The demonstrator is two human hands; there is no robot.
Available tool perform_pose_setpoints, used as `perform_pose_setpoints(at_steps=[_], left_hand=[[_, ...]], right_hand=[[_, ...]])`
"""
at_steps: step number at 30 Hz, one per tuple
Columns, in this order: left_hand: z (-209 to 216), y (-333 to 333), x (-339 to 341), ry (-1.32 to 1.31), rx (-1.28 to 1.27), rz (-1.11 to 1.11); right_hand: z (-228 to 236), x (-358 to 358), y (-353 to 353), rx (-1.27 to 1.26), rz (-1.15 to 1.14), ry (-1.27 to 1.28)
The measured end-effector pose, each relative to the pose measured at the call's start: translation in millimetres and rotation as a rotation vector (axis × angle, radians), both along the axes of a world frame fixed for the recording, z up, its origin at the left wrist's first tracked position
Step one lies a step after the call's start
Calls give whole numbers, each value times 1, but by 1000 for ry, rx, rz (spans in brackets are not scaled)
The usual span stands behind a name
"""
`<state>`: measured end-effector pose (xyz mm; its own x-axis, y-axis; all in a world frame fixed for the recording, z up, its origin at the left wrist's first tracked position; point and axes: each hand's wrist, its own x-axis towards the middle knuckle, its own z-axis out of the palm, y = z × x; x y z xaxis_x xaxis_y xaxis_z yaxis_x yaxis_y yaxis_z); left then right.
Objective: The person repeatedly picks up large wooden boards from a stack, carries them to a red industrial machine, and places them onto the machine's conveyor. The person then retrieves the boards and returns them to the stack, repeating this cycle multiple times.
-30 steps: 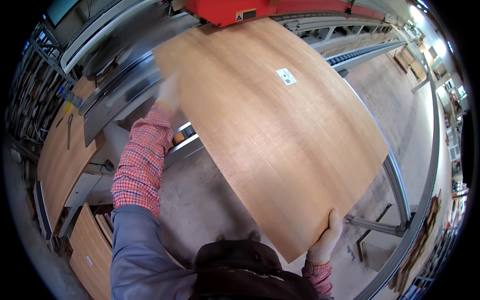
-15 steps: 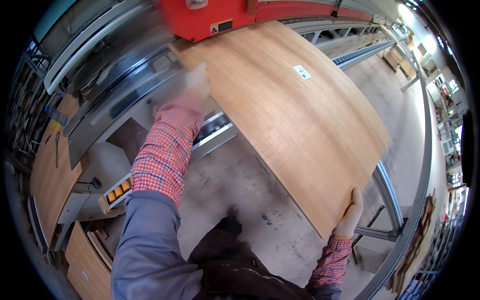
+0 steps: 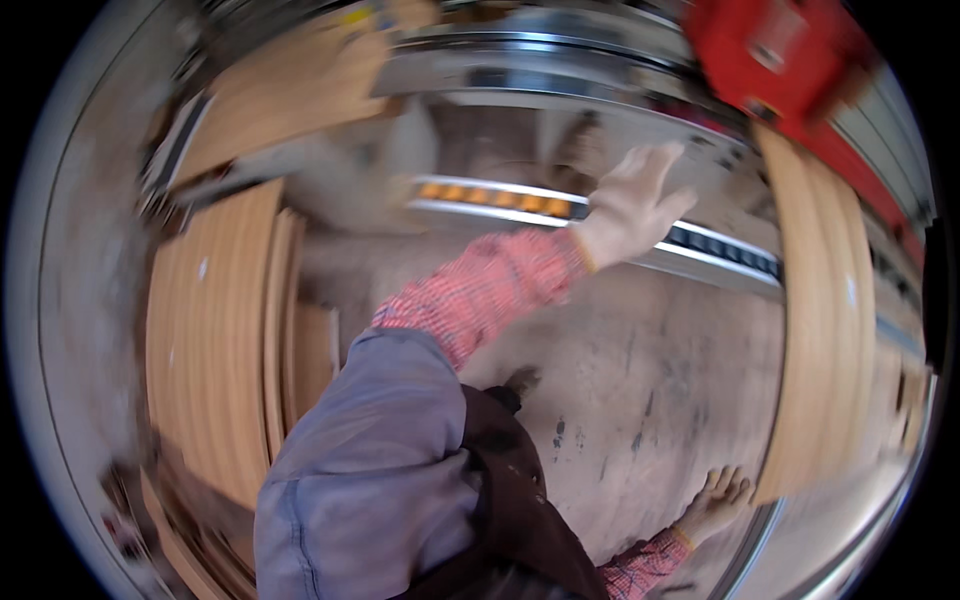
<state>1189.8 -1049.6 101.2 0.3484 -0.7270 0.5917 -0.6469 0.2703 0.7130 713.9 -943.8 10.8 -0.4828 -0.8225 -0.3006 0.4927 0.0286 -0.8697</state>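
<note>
1. Currently, the left hand (image 3: 628, 205), gloved and blurred, reaches out across the roller track (image 3: 495, 197), fingers spread and thumb held apart, gripping nothing; whether it touches the track I cannot tell.
2. The right hand (image 3: 712, 500), also gloved, is at the near left corner of the panel (image 3: 825, 330), fingers slightly parted and loosely bent; contact with that corner is unclear.
3. This panel lies just beside the track's right end, its far end at the red housing (image 3: 740, 50).
4. Left of the housing, the metal bed (image 3: 590, 82) runs beyond the track's far edge.
5. Another board (image 3: 290, 100) lies to the far left.
6. Nearer, also on the left, is a stack (image 3: 210, 330) of boards.
7. Bare floor (image 3: 660, 360) shows between stack and panel, below the track's near edge.
</note>
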Motion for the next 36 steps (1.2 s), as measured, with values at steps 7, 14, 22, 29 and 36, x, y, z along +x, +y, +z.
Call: perform_pose_setpoints(at_steps=[7,14,22,29,36], left_hand=[[-75,455,87,23,451,1128],[-138,796,-80,627,683,2007],[-196,955,-105,1566,-23,1799],[-259,991,-80,1542,-465,1288],[-166,895,-141,1682,-393,1030]], right_hand=[[-67,109,-8,158,1062,-205],[-75,257,133,250,1724,345],[-88,307,278,204,2148,630],[-107,365,398,315,2136,583],[-133,459,488,488,2054,299]])
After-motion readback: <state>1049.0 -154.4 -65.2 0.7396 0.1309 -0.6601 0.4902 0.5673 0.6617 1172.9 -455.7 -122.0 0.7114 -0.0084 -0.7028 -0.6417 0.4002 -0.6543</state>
